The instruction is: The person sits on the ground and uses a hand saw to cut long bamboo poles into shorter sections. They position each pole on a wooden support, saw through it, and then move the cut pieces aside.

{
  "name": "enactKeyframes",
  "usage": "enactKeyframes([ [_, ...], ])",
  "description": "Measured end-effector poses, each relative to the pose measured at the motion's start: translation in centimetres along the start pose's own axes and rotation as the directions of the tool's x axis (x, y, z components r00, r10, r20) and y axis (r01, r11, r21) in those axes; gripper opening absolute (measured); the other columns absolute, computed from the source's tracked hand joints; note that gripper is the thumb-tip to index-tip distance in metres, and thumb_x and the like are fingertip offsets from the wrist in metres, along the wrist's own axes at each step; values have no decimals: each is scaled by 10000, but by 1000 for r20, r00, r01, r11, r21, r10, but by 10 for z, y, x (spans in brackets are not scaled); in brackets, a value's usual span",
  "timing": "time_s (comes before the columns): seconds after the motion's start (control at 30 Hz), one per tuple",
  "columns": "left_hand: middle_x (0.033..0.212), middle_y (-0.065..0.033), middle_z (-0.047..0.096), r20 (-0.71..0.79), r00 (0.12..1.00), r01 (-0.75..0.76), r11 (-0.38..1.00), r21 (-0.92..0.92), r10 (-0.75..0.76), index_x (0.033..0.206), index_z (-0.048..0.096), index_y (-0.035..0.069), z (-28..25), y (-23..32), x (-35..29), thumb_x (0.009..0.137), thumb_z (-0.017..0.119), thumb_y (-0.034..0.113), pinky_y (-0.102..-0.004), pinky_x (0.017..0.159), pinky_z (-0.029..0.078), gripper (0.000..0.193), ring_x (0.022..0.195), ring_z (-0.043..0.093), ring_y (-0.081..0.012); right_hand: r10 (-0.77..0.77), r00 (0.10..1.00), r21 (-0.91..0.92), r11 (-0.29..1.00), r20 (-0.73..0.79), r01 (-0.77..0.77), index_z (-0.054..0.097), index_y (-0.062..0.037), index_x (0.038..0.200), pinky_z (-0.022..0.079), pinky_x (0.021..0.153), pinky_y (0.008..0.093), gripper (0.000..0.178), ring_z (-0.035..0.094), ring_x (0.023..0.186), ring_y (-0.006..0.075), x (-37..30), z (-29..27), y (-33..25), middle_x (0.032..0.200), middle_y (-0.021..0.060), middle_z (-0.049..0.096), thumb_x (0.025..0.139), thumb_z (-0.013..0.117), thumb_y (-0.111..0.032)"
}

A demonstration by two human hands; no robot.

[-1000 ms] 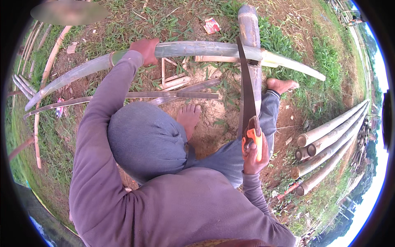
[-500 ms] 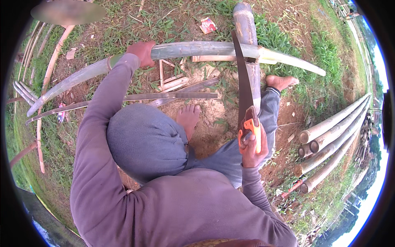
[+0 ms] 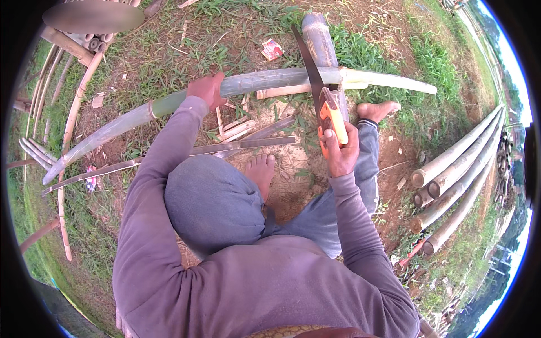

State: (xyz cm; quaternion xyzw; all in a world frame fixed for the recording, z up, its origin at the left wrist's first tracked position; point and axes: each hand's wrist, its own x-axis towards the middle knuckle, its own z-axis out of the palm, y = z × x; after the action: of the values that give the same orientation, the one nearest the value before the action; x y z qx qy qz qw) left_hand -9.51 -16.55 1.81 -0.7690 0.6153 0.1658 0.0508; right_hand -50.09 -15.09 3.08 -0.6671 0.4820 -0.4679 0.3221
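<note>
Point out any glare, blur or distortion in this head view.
Head view: sky blown out white along the right rim; the bamboo pole looks bowed, perhaps from fisheye bending; an oval patch at upper left is smeared featureless; the saw has a clear outline.

Two bare hands (image 3: 344, 153), one orange-handled, dark-bladed saw (image 3: 315, 80), one long pale-green bamboo pole (image 3: 267, 81), one thick grey bamboo log (image 3: 320, 46), five round tan bamboo poles (image 3: 445, 158), two bare feet (image 3: 261, 176)

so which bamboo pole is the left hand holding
The greenish pole crossed by the saw; the left hand grips it, while the tan poles at right lie untouched.
</note>
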Motion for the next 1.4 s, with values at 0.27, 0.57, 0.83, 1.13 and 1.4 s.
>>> enactKeyframes([
  [0.27, 1100, -153, 769, -50, 999, -20, 1000, 3, 20, 1263, 608, 134, 5, -1, 0, 810, 837, 275, -521, 926, 593, 527, 1041, 755, -379, 271, 962, 183, 947, -21, -263, 630, 25, 1303, 533, 668, 228, 326, 615, 776, 55, 35, 17, -68, 948, 12, 691, 1053, 719, -164],
  [0.57, 1097, -152, 772, -41, 998, -55, 998, -40, 53, 1261, 613, 136, 2, -8, 0, 804, 832, 277, -518, 912, 596, 526, 1044, 752, -378, 276, 958, 116, 957, -74, -267, 582, -11, 1129, 471, 475, 214, 230, 552, 561, 48, -122, -68, -72, 756, 13, 611, 1066, 695, -202],
  [0.83, 1108, -159, 771, 11, 999, -38, 998, -42, 39, 1253, 624, 131, -8, -4, 5, 807, 826, 276, -519, 912, 597, 510, 1048, 751, -382, 283, 957, 254, 931, -55, -261, 652, -38, 1035, 434, 491, 226, 162, 539, 576, 39, 55, 48, -34, 728, -22, 610, 1049, 727, -182],
  [1.13, 1133, -150, 774, 51, 999, -3, 1000, -29, 4, 1257, 640, 139, -10, 0, 2, 804, 827, 276, -516, 949, 587, 509, 1069, 751, -367, 344, 934, 173, 930, -98, -324, 606, 43, 1138, 523, 528, 234, 303, 565, 545, 61, -135, -65, -68, 787, 49, 640, 1045, 718, -223],
  [1.4, 1149, -137, 775, 67, 998, -4, 999, -42, 7, 1253, 651, 142, -16, -1, 5, 775, 855, 305, -507, 957, 586, 545, 1089, 744, -366, 291, 956, 228, 934, -43, -275, 667, -3, 1032, 456, 590, 226, 157, 566, 684, 31, 34, 35, -24, 817, -31, 654, 1031, 749, -136],
])
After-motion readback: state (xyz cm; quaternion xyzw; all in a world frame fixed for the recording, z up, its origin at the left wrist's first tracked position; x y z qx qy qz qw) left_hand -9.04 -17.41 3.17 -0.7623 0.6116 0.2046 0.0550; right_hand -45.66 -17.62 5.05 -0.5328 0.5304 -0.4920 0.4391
